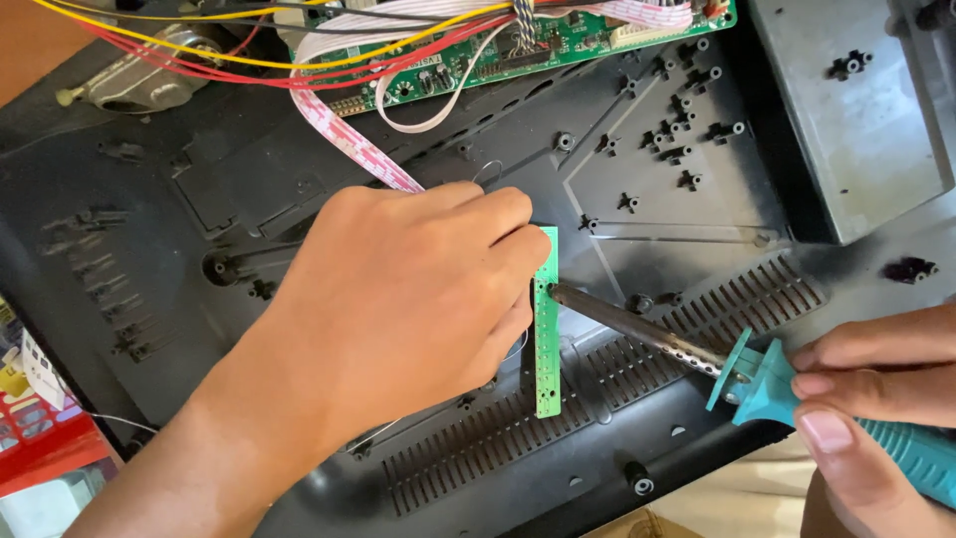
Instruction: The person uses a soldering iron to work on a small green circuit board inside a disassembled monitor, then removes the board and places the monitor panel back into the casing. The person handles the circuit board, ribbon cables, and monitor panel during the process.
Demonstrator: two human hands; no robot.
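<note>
Few items of this kind. At about 8 o'clock, hard against the left frame edge, a small white paper label (40, 371) with dark print, tilted, partly cut off. Just left of it a scrap of yellow packaging (10, 379), mostly out of frame. Below both, at 8 o'clock low, a red box (50, 448) with a pale, whitish panel at its bottom corner; kind unclear. No signs, no screens visible.

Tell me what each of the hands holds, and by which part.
The left hand pinches the narrow green circuit strip by its upper end. The right hand holds the soldering iron by its teal handle.
</note>
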